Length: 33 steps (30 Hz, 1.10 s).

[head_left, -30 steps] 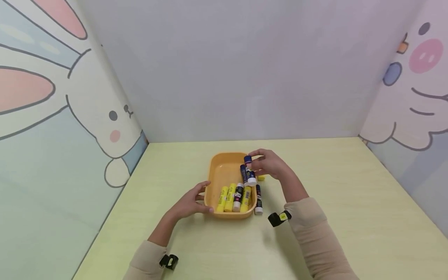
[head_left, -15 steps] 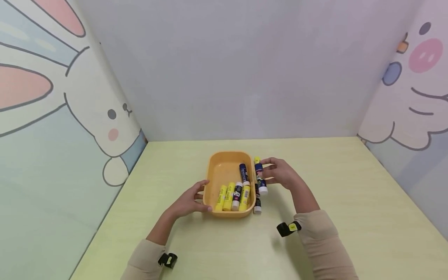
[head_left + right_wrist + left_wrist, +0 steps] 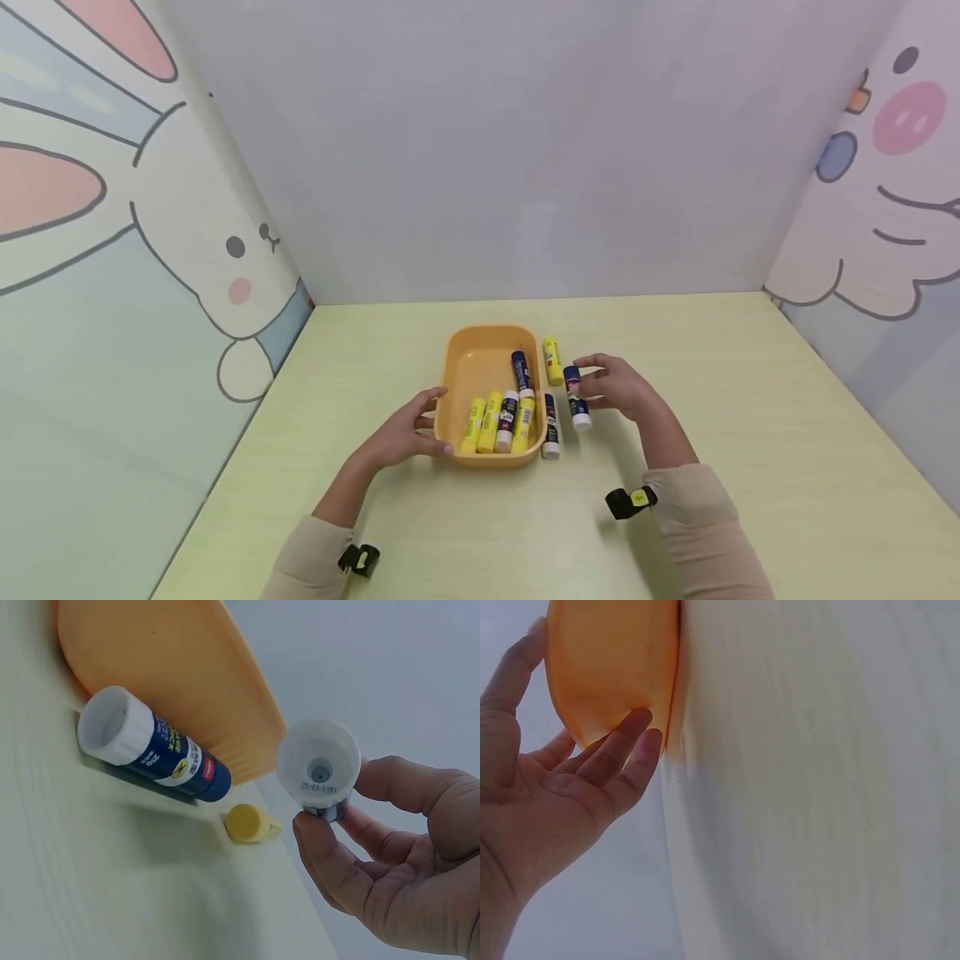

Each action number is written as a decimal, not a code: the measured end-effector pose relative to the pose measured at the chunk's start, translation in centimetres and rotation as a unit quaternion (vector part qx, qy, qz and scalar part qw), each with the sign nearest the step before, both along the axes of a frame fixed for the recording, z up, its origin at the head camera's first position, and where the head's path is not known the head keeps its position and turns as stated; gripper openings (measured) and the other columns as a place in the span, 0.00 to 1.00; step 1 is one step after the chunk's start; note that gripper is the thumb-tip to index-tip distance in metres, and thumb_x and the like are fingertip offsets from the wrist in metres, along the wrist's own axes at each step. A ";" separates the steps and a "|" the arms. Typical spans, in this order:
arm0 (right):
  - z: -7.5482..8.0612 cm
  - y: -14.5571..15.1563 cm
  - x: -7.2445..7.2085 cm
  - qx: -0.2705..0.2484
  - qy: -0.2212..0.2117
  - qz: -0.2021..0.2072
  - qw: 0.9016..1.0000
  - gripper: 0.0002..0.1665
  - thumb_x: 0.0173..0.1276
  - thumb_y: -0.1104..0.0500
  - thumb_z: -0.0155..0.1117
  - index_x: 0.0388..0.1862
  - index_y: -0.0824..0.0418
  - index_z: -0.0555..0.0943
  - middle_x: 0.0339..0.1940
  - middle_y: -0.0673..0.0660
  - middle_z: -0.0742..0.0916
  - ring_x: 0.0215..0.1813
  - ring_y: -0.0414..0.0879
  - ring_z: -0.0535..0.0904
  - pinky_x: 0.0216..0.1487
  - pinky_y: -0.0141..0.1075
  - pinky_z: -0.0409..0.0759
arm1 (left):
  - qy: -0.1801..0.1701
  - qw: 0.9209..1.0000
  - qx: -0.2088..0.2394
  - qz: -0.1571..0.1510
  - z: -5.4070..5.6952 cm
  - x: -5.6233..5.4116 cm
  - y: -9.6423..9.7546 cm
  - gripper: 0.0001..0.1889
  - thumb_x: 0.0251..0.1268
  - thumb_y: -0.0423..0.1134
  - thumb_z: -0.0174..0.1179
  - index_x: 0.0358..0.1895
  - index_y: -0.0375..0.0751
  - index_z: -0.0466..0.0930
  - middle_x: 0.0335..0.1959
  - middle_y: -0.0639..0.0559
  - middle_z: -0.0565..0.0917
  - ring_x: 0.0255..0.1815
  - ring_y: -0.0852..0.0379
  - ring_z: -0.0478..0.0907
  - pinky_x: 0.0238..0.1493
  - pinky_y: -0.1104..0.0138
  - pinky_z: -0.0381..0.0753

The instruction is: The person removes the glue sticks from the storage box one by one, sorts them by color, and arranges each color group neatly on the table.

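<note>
An orange plastic tray [image 3: 465, 354] stands on the table with several yellow and dark glue sticks [image 3: 491, 422] in it. My left hand [image 3: 405, 433] touches its left wall and near left corner, fingers spread and slightly bent. In the left wrist view those fingers [image 3: 630, 742] rest against the tray's outer wall. My right hand [image 3: 617, 387] pinches a blue glue stick with a white base [image 3: 576, 400] to the tray's right. The right wrist view shows this glue stick [image 3: 319, 765] base-on, raised above the table.
Outside the tray's right wall lie a yellow glue stick [image 3: 552, 361] and, nearer me, a dark glue stick with a white base [image 3: 551, 427]. A plain wall [image 3: 525, 167] rises behind the table [image 3: 750, 417]; cartoon-printed panels flank both sides.
My right hand has carried the blue glue stick from over the tray's right edge rightward and nearer me, beyond the two outside glue sticks. The left hand stays at the tray.
</note>
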State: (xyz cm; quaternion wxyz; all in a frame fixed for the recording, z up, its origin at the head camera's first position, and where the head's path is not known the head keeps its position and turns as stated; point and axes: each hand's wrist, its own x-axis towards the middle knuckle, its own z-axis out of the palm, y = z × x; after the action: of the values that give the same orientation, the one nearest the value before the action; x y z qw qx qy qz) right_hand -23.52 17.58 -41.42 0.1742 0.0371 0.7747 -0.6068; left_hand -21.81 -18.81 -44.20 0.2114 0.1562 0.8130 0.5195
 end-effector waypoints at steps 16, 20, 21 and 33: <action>-3.1 0.4 0.7 0.043 -0.016 -0.047 0.998 0.31 0.54 0.72 0.65 0.57 0.70 0.65 0.41 0.66 0.80 0.34 0.49 0.79 0.35 0.41 0.81 | 0.006 1.000 0.000 -0.004 -0.1 0.0 -0.1 0.50 0.46 0.39 0.73 0.72 0.46 0.52 0.67 0.41 0.61 0.57 0.43 0.70 0.46 0.56 0.78; -3.1 0.3 0.9 0.082 -0.013 -0.064 0.994 0.30 0.53 0.72 0.67 0.55 0.70 0.68 0.39 0.66 0.79 0.32 0.50 0.79 0.32 0.41 0.81 | 0.005 1.000 -0.001 -0.004 -0.2 0.1 -0.1 0.50 0.45 0.40 0.74 0.72 0.46 0.52 0.67 0.40 0.61 0.58 0.43 0.70 0.47 0.56 0.78; -3.1 0.3 0.9 0.090 -0.011 -0.065 0.994 0.30 0.53 0.72 0.68 0.54 0.70 0.68 0.39 0.66 0.79 0.32 0.50 0.79 0.32 0.41 0.81 | 0.005 1.000 -0.001 -0.004 -0.2 0.1 0.0 0.50 0.45 0.40 0.74 0.72 0.46 0.52 0.67 0.40 0.61 0.58 0.43 0.70 0.47 0.56 0.78; -3.4 0.5 1.0 0.111 -0.020 -0.071 0.991 0.30 0.54 0.69 0.69 0.55 0.68 0.70 0.41 0.65 0.79 0.33 0.50 0.79 0.31 0.39 0.80 | 0.012 1.000 -0.006 0.002 -0.1 0.3 0.0 0.50 0.45 0.39 0.74 0.72 0.47 0.52 0.66 0.40 0.62 0.57 0.43 0.71 0.46 0.56 0.78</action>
State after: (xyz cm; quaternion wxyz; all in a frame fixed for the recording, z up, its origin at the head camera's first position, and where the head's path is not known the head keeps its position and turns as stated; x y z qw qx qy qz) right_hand -22.51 18.09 -44.78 0.1407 0.1229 0.8289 -0.5273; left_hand -21.51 -18.81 -44.28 0.2014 0.1596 0.8190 0.5131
